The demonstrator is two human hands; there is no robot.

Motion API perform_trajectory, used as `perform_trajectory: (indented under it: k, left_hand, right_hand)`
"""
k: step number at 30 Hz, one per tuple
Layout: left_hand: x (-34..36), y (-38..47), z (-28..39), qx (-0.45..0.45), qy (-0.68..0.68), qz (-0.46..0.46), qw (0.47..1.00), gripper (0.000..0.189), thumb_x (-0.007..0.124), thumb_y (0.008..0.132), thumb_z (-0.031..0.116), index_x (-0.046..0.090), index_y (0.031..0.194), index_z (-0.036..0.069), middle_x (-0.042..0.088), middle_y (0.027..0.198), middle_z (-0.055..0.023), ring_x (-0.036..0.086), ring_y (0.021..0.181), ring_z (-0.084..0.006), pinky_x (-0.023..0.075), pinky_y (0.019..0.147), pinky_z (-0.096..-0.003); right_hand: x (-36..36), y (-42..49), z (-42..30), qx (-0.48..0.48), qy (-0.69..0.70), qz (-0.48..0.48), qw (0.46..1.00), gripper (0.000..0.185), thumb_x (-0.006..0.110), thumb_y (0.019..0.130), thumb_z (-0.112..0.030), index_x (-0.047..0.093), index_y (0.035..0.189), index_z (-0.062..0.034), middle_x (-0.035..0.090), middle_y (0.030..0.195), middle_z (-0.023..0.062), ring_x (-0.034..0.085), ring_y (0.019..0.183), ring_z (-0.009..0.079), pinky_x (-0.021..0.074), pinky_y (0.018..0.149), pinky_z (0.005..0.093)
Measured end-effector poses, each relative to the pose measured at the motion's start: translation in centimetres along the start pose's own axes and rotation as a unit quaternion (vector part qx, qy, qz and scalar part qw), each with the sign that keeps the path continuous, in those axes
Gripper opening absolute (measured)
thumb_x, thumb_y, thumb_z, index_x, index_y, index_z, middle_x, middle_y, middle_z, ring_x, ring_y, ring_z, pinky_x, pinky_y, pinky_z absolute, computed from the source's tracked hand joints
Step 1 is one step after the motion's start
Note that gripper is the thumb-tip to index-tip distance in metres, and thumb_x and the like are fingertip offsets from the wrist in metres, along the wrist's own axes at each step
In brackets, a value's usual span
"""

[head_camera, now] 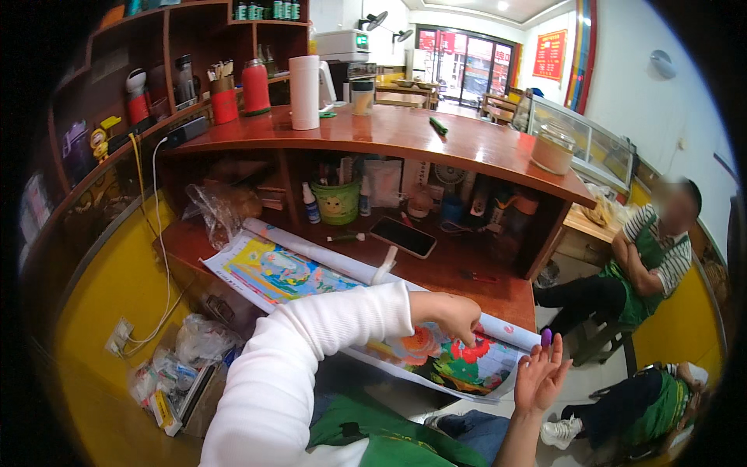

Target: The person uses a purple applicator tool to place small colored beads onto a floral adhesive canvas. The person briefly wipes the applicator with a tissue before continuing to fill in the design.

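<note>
A long printed craft canvas (283, 269) with bright flower pictures lies across the lower desk, its far edge rolled up. My left hand (448, 314), coming out of a white ribbed sleeve, bends its fingers down at the red flower near the canvas's right end. Whether anything small is pinched there is hidden. Beyond the canvas's right corner, my right hand (541, 379) is raised with the palm showing and fingers apart, holding nothing. A purple cap (546, 337) appears at one of its fingertips. A white strip (384, 265) lies over the rolled edge.
A phone (403, 237), a green bucket (336, 202) of tools and a plastic bag (217, 215) lie behind the canvas. The raised counter (397, 129) carries a jar (552, 148) and a white cylinder (304, 93). Two people in green aprons (652, 257) sit at right.
</note>
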State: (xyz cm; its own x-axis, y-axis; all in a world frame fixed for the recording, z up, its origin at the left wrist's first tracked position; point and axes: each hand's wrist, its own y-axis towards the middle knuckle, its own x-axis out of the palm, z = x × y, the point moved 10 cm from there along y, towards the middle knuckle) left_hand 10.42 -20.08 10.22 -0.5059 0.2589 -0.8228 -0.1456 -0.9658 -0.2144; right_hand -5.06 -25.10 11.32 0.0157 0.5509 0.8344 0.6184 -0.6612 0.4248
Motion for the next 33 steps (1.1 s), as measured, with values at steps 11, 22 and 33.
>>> perform_trajectory:
  k: [11,22,33]
  left_hand:
    - [-27.0,-17.2,-2.0,-0.211,0.118,0.347,0.906,0.034,0.066,0.073,0.032,0.066,0.080,-0.001,0.064,0.070,-0.0129,0.060,0.064,-0.0155,0.0477,0.060,-0.0317]
    - [-37.6,-35.7,-14.1,-0.429,0.137,0.712,0.538,0.081,0.077,0.059,0.032,0.038,0.118,-0.007,0.048,0.115,-0.0259,0.052,0.104,-0.0366,0.0421,0.091,-0.0384]
    - [-19.6,-9.8,6.4,0.151,-0.431,0.242,0.856,0.050,0.065,0.077,0.021,0.045,0.117,0.000,0.056,0.101,-0.0074,0.056,0.091,-0.0181,0.0474,0.080,-0.0338]
  right_hand:
    - [-1.0,0.3,-0.7,0.004,-0.053,0.008,0.999,0.044,0.042,0.092,-0.035,0.037,0.127,-0.0082,0.044,0.127,0.0074,0.047,0.100,0.0166,0.0447,0.079,0.0333]
    - [0.7,0.7,2.6,0.062,-0.109,0.027,0.992,0.037,0.045,0.091,-0.028,0.042,0.122,-0.0082,0.046,0.124,0.0072,0.049,0.093,0.0140,0.0443,0.076,0.0297]
    - [11.3,6.3,5.1,0.041,-0.453,-0.120,0.882,0.045,0.049,0.084,-0.007,0.037,0.128,-0.0019,0.044,0.122,0.0076,0.046,0.108,0.0165,0.0345,0.094,0.0302]
